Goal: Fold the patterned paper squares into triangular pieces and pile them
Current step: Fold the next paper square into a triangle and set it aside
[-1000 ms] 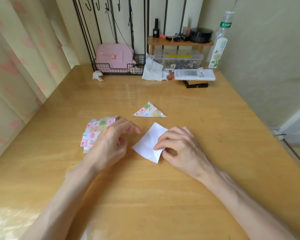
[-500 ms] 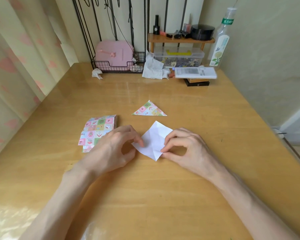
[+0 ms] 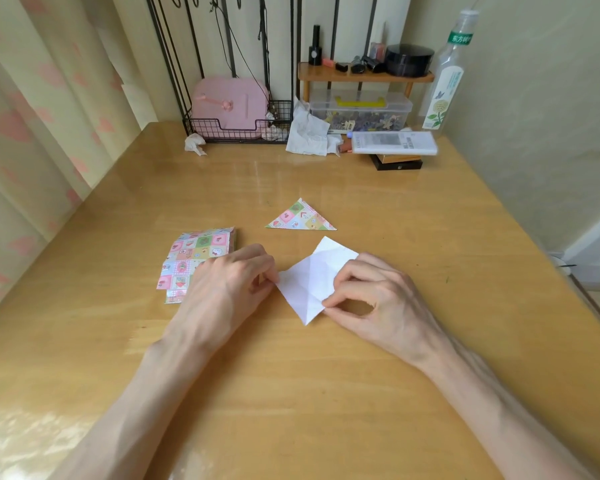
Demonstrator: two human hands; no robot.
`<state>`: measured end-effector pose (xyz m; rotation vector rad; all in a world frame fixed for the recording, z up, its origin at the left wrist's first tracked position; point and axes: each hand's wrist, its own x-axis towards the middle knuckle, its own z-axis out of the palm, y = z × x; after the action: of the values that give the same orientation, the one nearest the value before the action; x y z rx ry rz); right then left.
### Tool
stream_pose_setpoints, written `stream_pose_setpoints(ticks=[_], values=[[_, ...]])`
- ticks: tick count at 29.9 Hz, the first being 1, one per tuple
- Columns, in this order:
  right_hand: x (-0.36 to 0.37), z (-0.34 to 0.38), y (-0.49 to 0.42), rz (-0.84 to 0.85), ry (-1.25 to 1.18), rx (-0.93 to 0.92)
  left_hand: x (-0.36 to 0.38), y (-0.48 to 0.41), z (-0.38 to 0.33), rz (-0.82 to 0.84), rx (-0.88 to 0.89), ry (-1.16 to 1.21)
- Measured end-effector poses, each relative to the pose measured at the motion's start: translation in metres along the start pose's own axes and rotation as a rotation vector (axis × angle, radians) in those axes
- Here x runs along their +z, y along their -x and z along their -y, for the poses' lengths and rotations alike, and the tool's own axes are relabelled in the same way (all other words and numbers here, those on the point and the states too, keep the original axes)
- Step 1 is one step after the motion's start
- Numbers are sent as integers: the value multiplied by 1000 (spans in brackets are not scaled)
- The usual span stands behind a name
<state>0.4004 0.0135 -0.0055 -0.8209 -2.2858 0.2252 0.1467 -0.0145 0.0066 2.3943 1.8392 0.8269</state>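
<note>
While the left hand [image 3: 229, 289] pinches the creased white paper square [image 3: 309, 280] at its left corner, right hand [image 3: 378, 301] fingers [image 3: 349, 289] pinch its right edge.

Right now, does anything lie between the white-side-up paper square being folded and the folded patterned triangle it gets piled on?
Nothing visible does. Only bare wooden table separates the white-side-up paper square, pinched by left hand and right hand, from the folded patterned triangle beyond it. The stack of unfolded patterned squares lies off to the left.
</note>
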Motion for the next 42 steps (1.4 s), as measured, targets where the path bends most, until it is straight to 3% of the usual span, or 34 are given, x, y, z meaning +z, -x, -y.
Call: stream_pose_setpoints(ticks=[5, 9, 15, 21, 25, 28, 30, 34, 36, 42], values=[[-15, -21, -3, 13, 147, 136, 0, 0, 5, -15, -2, 44], [-20, -30, -1, 19, 105, 211, -1, 1, 4, -20, 12, 50], [-18, -32, 0, -32, 111, 158, 1, 0, 7, -17, 29, 22], [-15, -27, -2, -116, 213, 79, -3, 2, -19, -78, 169, 209], [-5, -13, -4, -153, 142, 26, 12, 4, -26, 43, 276, 63], [3, -1, -5, -163, 79, 22, 14, 1, -30, -28, 251, 36], [3, 1, -4, -134, 28, 52, 11, 0, -30, -64, 192, 45], [-4, -6, -2, 77, 38, 78, 6, 1, -21, -35, 56, 170], [-7, -10, 0, 85, 31, 66, 5, 1, -17, -21, 1, 196], [-8, -7, -1, 98, 34, 54, 9, 1, -9, 58, 142, 38]])
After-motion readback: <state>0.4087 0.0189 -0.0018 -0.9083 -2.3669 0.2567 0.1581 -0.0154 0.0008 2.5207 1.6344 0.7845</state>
